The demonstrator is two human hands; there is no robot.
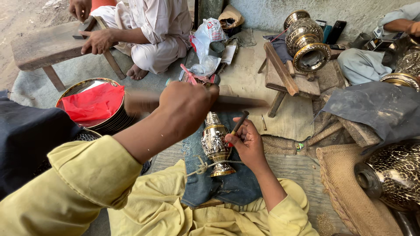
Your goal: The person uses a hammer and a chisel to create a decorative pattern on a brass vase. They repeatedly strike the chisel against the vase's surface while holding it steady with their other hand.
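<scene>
A small embossed brass vase (214, 142) stands on a denim-covered block (227, 185) in my lap, tied down by a cord (202, 167) around its foot. My right hand (249, 142) pinches a thin dark punch (238, 123) with its tip against the vase's right side. Raised above and left of the vase, my left hand (186, 107) grips a long dark wooden striker (245, 102), which is blurred by motion. Both arms wear yellow sleeves.
A person in white sits at a low wooden bench (43, 46) at the back left. Stacked brass trays (107, 124) hold a red cloth. A large brass vase (306, 41) lies on a wooden stand; another person's sleeve (396, 17) is at the far right. Burlap (345, 183) and a dark patterned vessel (393, 172) lie right.
</scene>
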